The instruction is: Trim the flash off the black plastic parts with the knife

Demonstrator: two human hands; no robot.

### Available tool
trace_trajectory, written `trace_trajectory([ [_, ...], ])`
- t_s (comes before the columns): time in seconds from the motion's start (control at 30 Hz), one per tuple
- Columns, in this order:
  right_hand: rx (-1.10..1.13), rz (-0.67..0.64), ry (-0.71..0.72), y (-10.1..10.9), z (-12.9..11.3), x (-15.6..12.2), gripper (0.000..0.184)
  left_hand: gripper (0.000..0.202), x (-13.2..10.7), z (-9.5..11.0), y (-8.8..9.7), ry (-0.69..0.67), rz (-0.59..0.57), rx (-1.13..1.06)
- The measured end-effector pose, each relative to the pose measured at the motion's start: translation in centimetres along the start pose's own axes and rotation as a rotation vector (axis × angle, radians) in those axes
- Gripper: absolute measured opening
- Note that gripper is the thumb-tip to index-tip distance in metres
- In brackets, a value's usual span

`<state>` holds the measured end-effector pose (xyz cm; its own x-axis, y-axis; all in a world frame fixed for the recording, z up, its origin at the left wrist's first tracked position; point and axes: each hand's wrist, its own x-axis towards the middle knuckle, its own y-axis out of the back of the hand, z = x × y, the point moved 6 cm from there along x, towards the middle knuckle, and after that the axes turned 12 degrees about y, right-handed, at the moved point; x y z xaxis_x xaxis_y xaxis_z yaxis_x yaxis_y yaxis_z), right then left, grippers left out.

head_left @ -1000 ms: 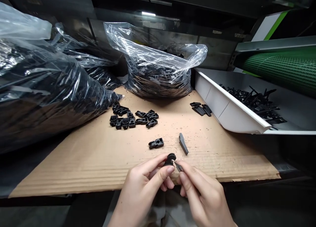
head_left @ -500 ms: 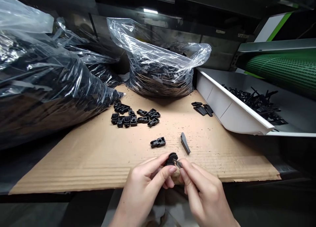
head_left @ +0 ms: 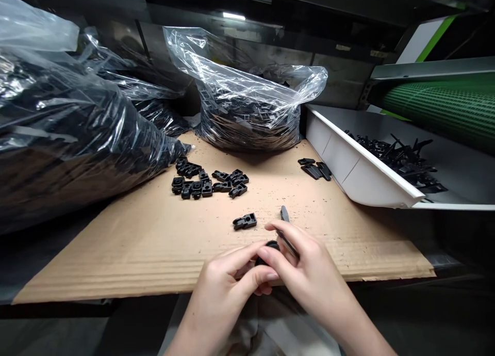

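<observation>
Near the front edge of the cardboard, my left hand (head_left: 228,281) is closed round a black plastic part (head_left: 271,245) with a rounded end, mostly covered by the fingers. My right hand (head_left: 305,258) meets it from the right, its thumb pressed at the black part. Under its bent forefinger runs a thin dark piece (head_left: 286,242), held in the fingers; its kind does not show. Just beyond these fingers lies a flat grey tapered piece (head_left: 284,213), partly hidden by the hand. One black plastic clip-like part (head_left: 245,221) rests a little to the left.
A cluster of similar black parts (head_left: 197,180) lies at the left back on the cardboard (head_left: 135,247). Several flat black pieces (head_left: 315,168) are beside a white tray (head_left: 359,178) of dark parts. Filled clear bags (head_left: 251,113) stand behind and at left; a green mesh roll (head_left: 436,100) is right.
My right hand has moved up and over the black part, its thumb now on it and its forefinger reaching forward. It now covers most of the grey tapered piece. My left hand stays put.
</observation>
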<state>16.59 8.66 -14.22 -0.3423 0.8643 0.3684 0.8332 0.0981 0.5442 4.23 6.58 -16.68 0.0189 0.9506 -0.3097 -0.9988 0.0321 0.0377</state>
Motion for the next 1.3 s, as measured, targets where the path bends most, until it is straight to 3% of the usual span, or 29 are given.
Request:
trace_trajectory([
  [0.17,0.152,0.188,-0.104,1.7,0.6,0.6,0.015,0.028,-0.1,-0.4,0.4,0.046,0.072,-0.020],
  [0.33,0.379,0.074,-0.218,0.9,1.1,-0.9,0.014,0.028,0.4,-0.8,0.4,-0.008,0.055,-0.039],
  [0.47,0.386,0.110,-0.129,0.1,0.5,-1.2,0.007,0.024,0.2,-0.5,0.5,-0.041,0.060,-0.004],
  [0.57,0.344,0.225,-0.044,0.3,0.2,-1.3,0.009,0.023,-0.1,0.3,1.0,-0.135,0.155,0.111],
  [0.67,0.353,0.290,-0.105,0.6,0.9,-1.8,0.013,0.021,-0.3,0.7,1.2,-0.246,0.176,0.175],
  [0.8,0.339,0.185,-0.185,0.7,1.7,-2.2,0.026,0.026,-0.2,0.4,1.0,-0.336,0.136,0.178],
  [0.93,0.243,0.027,-0.083,0.5,1.2,-2.2,0.030,0.028,-0.6,0.3,0.9,-0.408,0.147,0.162],
  [1.07,0.136,-0.028,-0.030,0.4,0.8,-2.5,0.031,0.029,-0.8,0.4,0.8,-0.394,0.132,0.165],
  [1.2,0.192,-0.072,-0.086,-0.3,1.1,-2.9,0.025,0.028,-1.0,0.3,1.0,-0.393,0.152,0.163],
  [1.3,0.198,-0.103,-0.052,-0.6,0.9,-3.1,0.028,0.027,-1.2,0.3,1.0,-0.441,0.173,0.171],
])
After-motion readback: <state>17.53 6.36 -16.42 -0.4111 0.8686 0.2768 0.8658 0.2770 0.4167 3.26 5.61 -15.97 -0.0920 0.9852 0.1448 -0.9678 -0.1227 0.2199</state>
